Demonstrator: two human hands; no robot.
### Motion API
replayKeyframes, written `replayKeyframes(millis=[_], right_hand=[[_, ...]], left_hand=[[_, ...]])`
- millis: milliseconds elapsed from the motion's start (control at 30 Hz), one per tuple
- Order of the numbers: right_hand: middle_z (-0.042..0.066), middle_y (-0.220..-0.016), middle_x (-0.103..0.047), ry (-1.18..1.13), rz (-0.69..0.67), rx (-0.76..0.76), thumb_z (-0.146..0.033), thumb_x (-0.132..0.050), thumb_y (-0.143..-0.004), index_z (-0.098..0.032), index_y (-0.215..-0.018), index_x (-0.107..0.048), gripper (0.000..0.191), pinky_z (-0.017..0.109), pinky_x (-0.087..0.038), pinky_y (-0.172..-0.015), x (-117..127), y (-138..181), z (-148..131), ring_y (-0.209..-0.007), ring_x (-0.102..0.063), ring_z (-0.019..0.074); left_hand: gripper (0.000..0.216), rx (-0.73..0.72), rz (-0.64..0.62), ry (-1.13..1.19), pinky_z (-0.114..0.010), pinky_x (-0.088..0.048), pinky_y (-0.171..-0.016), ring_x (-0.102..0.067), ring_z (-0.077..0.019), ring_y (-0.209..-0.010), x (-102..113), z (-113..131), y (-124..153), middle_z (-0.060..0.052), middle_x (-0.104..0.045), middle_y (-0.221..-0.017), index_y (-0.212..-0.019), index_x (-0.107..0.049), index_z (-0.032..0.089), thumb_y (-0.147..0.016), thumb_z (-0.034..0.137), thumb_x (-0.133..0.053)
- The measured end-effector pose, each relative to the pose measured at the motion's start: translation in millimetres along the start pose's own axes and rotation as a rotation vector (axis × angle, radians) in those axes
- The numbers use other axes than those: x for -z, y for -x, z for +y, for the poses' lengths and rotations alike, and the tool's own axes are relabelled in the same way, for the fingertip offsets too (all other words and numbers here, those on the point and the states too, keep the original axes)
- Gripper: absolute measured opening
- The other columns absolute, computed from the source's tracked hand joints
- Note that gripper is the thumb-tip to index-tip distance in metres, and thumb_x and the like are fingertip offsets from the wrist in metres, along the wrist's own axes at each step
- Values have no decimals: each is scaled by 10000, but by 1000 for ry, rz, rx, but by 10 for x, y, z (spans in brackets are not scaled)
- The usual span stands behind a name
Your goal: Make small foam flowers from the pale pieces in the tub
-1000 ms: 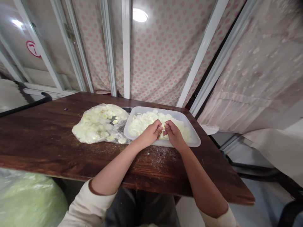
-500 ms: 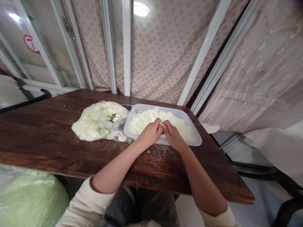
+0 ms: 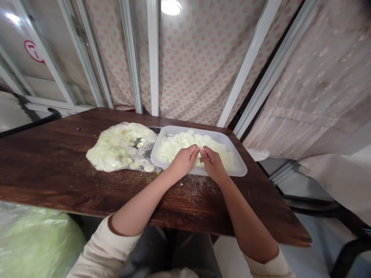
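Centre of the frame, and here are both hands over the near side of a whitish translucent tub (image 3: 238, 160). The left hand (image 3: 185, 160) has its fingers drawn into a pinch, the right hand (image 3: 213, 162) does likewise, and between those fingertips there's a small pale piece (image 3: 199, 155), gripped from both sides; too small and half covered to say exactly what it is.

Into the tub we look: a broad, heaped layer of whitish-yellow pieces (image 3: 176, 143), piled mostly to the left and middle, with bare wall showing along the right.

Just beside it, left of centre, lies a clear plastic bag (image 3: 100, 154), slumped on the brown wooden bench (image 3: 43, 170), bulging with similar pale pieces, a few showing near its right end. Behind the two, a dark, shiny rim (image 3: 155, 130) peeps out, its owner mostly hidden.

Down to the lower left corner, and there's a big plastic bag (image 3: 40, 243), below the bench edge, filled with something yellow-green, blurred through the film.

Now for writing! Upper left, on the glass, a pinkish-red ring mark (image 3: 34, 51) surrounds an angular shape, something like a 7; which character it is, I can't tell.
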State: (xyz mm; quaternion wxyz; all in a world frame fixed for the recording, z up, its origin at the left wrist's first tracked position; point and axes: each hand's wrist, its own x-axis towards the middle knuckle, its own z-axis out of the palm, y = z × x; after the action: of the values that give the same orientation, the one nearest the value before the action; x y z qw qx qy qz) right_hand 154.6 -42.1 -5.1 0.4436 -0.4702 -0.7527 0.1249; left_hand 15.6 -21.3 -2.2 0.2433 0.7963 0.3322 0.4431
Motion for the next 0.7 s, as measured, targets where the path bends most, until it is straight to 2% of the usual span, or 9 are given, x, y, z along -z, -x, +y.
replayKeyframes(millis=[133, 267, 467, 567, 700], right_hand=[[1, -624, -498, -104, -45, -20, -443, -326, -883, -209, -700, -397, 305, 265, -400, -576, 8, -5, 5, -618, -518, 144], [-18, -549, -434, -77, -3, -67, -444, -332, -877, -210, -660, -381, 323, 262, -366, -525, 10, -25, 62, -533, -457, 129], [-16, -551, -431, -60, 9, -104, -452, -354, -864, -196, -640, -429, 349, 255, -349, -509, 5, -33, 66, -519, -427, 122], [-20, -547, -403, -34, 44, -82, -436, -360, -867, -193, -633, -423, 343, 246, -321, -504, 1, -33, 28, -524, -401, 118], [-21, -618, -429, 24, 76, -21, -369, -382, -868, -196, -713, -424, 236, 236, -311, -533, 9, -36, 1, -558, -395, 112]], left_hand=[[322, 11, 2, 41, -247, -308, -557, -428, -119, -559, 2, 10, 1, 13, -443, -565, -628, -416, 179, -887, 343, -317], [330, 19, -22, 87, -247, -314, -561, -437, -116, -565, 18, 56, 17, 10, -456, -576, -639, -409, 179, -889, 372, -311], [269, 77, -99, 165, -252, -343, -563, -457, -115, -543, 37, 75, 27, 16, -478, -569, -714, -411, 188, -890, 364, -308], [277, 72, -68, 155, -249, -351, -569, -464, -109, -537, 32, 54, 12, 18, -468, -553, -673, -399, 183, -891, 320, -297], [276, 103, -61, 49, -245, -324, -532, -437, -107, -515, 28, 46, -4, 23, -449, -525, -625, -378, 180, -874, 288, -326]])
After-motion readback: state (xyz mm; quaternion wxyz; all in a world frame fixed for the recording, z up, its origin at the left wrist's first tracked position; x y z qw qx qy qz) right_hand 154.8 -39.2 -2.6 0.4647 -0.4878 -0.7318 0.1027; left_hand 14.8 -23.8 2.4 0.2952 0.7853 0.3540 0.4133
